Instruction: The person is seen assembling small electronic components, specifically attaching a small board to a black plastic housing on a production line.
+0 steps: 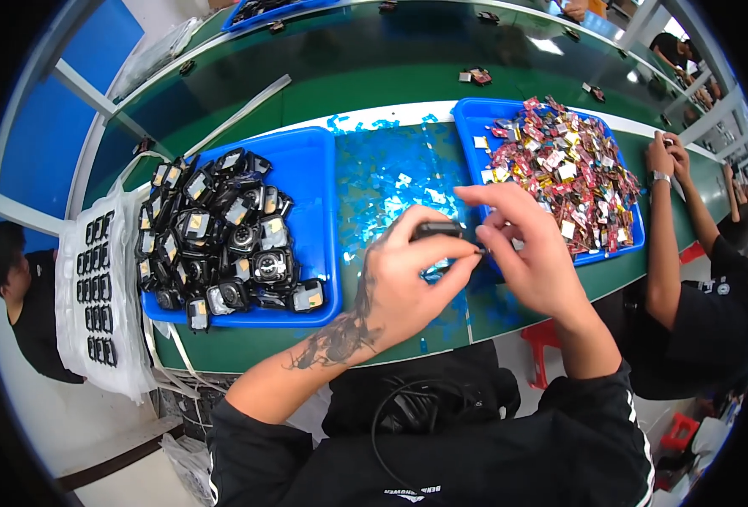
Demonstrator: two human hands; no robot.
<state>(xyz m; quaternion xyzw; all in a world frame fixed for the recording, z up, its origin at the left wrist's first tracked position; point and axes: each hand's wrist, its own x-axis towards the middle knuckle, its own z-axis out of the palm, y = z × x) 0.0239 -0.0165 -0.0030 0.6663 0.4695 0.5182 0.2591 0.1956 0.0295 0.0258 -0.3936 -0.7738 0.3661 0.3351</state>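
Observation:
My left hand (412, 275) pinches a small black watch case (438, 229) between thumb and fingers, over the bench between two trays. Close by on its right, my right hand (526, 237) has its index finger stretched out and its thumb apart from it. The thumb tip is near the case; whether it touches cannot be made out. I see nothing held in the right hand. To the left, a blue tray (330, 228) carries a heap of black square watch cases (222, 228). Another blue tray (469, 144) on the right is heaped with small red, gold and white parts (560, 169).
Blue film scraps (399, 177) litter the green bench (374, 351) between the trays. At far left, a white padded sheet (129, 253) bears rows of black cases. Behind runs a green conveyor belt (374, 76) with scattered parts. A co-worker's arms (666, 228) work at right.

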